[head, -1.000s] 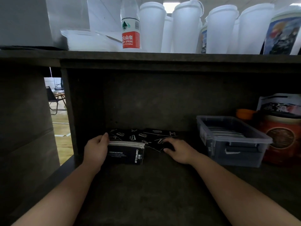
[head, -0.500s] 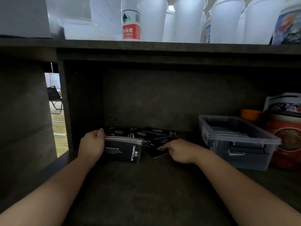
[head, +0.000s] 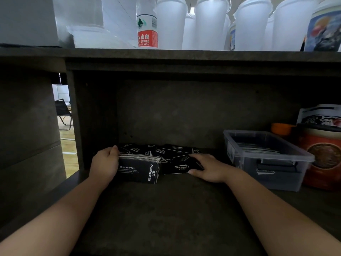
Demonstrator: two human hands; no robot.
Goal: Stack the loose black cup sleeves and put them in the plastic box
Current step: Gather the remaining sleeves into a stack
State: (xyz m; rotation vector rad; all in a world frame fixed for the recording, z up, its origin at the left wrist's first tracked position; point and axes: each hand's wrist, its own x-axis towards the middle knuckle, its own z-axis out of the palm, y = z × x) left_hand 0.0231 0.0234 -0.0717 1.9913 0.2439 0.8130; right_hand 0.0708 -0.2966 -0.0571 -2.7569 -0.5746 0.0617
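A stack of black cup sleeves (head: 139, 169) with white print stands on edge on the dark lower shelf. My left hand (head: 105, 163) holds its left end. Several loose black sleeves (head: 166, 150) lie flat behind and to the right of the stack. My right hand (head: 206, 168) grips one loose sleeve (head: 178, 168), thumb under its front edge and fingers on top. The clear plastic box (head: 265, 163) sits to the right of my right hand, with several sleeves lying inside.
A red tin (head: 323, 159) and an orange cup (head: 280, 128) stand right of the box. The upper shelf (head: 166, 56) hangs low overhead, carrying white cups (head: 210, 24) and a water bottle (head: 147, 24). A side panel (head: 73, 122) walls the left.
My right hand has slid one loose sleeve forward and closed on it. My left hand has stayed on the stack. The camera has dipped slightly.
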